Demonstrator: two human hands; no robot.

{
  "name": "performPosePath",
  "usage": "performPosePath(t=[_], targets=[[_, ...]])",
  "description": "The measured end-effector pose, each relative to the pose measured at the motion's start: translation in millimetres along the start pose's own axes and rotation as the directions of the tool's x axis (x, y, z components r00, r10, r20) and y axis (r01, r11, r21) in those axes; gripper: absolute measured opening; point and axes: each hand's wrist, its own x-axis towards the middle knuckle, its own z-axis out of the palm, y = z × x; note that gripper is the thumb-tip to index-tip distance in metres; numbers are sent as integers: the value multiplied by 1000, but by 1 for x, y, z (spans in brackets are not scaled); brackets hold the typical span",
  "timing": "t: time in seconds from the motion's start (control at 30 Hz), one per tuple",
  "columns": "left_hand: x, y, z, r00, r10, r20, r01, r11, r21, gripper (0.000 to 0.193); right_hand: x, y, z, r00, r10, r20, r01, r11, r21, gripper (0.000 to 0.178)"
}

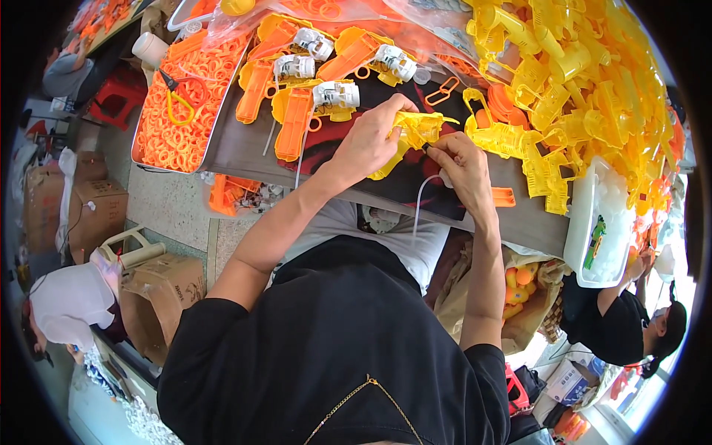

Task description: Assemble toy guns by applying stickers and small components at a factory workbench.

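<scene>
My left hand (371,137) grips a yellow plastic toy-gun shell (415,130) over the dark table. My right hand (461,165) pinches at the shell's right side, and a thin white tube (419,204) hangs down from under it. Just beyond my hands lie several assembled orange and yellow toy guns (297,96) with white motor parts. A big heap of yellow shells (571,81) fills the table's right side.
A tray of orange rings (185,111) with scissors on top stands at the left. A white plastic box (601,222) sits at the table's right edge. A person in black (615,326) works lower right; cardboard boxes (159,293) and another person (67,304) are at the left.
</scene>
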Motion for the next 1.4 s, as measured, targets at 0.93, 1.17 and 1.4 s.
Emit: performPosePath(t=[0.93,1.17,1.4], targets=[[5,30,6,995,-33,98,5,961,277,38,-5,-9,3,994,-47,-101,31,988,-153,16],[4,24,6,997,38,68,-53,972,231,37,-5,-1,10,978,-160,-136,140,979,-147,15],[8,1,3,989,146,21,-148,973,179,30,4,6,2,997,-33,-64,31,999,-26,13]])
